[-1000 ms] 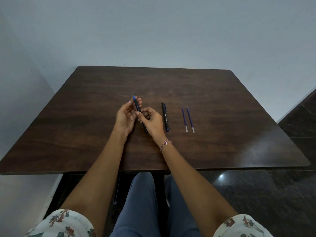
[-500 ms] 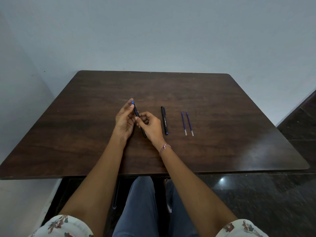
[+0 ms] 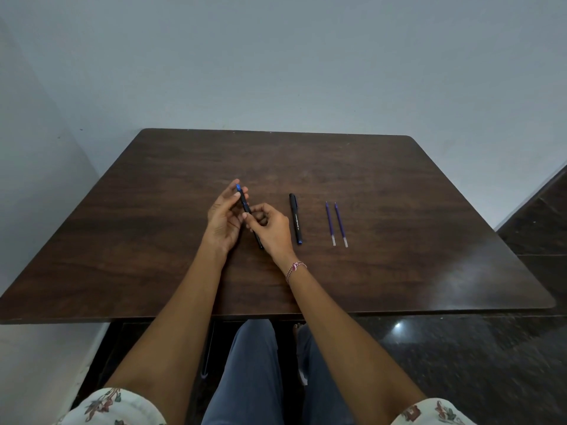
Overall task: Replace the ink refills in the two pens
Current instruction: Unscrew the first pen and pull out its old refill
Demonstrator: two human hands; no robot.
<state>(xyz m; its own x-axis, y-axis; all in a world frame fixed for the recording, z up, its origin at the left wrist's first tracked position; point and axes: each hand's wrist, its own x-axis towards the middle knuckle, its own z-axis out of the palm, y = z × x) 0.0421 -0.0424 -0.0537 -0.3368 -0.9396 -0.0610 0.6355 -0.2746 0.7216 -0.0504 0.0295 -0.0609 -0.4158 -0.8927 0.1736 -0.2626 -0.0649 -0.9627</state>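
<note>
**As left hand (image 3: pixel 222 222) and right hand (image 3: pixel 271 228) grip one pen (image 3: pixel 244 200), the second pen (image 3: pixel 296 219) lies apart**

Left thumb and fingers pinch the pen's blue-tipped far end. The right hand's curled fingers grasp the barrel nearer the body, above the dark table (image 3: pixel 399 194). Just right of them the second pen lies flat. Further right, two purple refills (image 3: pixel 330 223) lie side by side, not touching.

Dim, soft light; glare on table (image 3: pixel 454 280)

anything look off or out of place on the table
Nothing stands out. The left hand and right hand hold one pen; the second pen and two refills lie straight, side by side on the table.
</note>
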